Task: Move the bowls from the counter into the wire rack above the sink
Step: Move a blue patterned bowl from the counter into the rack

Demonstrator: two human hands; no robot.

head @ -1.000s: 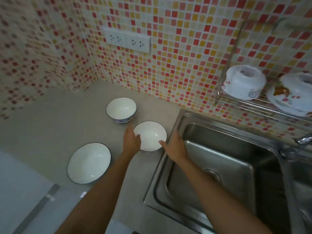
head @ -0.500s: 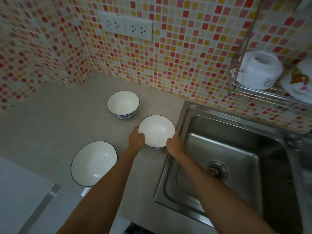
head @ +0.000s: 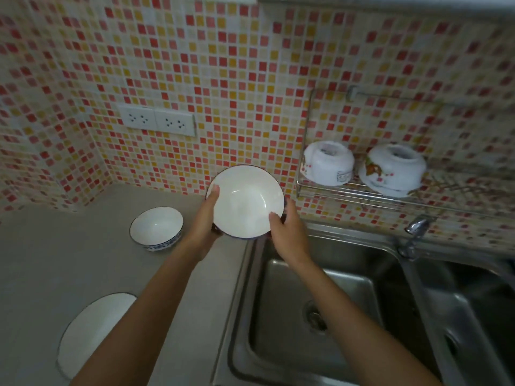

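I hold a white bowl with a dark rim [head: 243, 200] in the air above the counter's edge, tilted toward me. My left hand [head: 206, 218] grips its left side and my right hand [head: 287, 232] grips its lower right rim. A smaller white bowl with a blue pattern [head: 156, 228] stands on the counter to the left. A larger white bowl [head: 92, 330] lies near the front, partly hidden by my left forearm. The wire rack [head: 334, 195] hangs on the tiled wall to the right and holds two upturned white bowls [head: 328, 162] [head: 393, 169].
A steel double sink [head: 315, 302] lies below the rack, with a tap [head: 415, 232] at its back edge. A double wall socket [head: 157, 121] sits on the mosaic tiles above the grey counter [head: 55, 260].
Both hands closed on the bowl and lifted it off the counter, up and right toward the rack. The view swung upward, showing more of the wall and rack.
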